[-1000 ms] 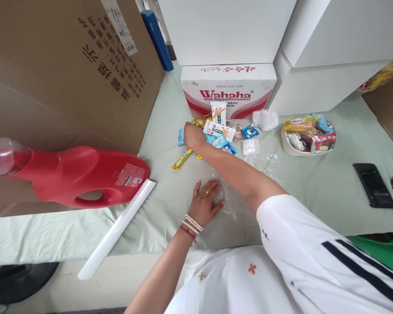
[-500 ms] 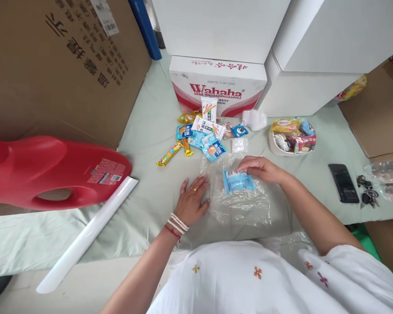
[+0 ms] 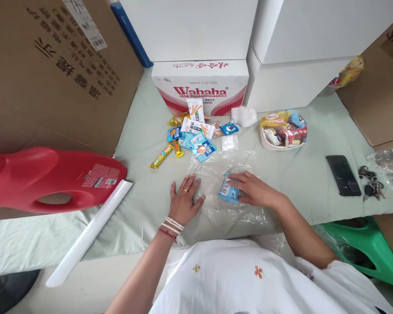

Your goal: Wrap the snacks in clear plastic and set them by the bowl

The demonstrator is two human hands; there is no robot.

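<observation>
Packet on clear film | right hand: grip closed round its end | left hand: splayed, empty

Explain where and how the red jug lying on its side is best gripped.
Probably by the handle, with the left hand, the nearer one, coming from the person's side: the red jug lies with its hand-hole toward them. Avoid the white strip near its base.
</observation>
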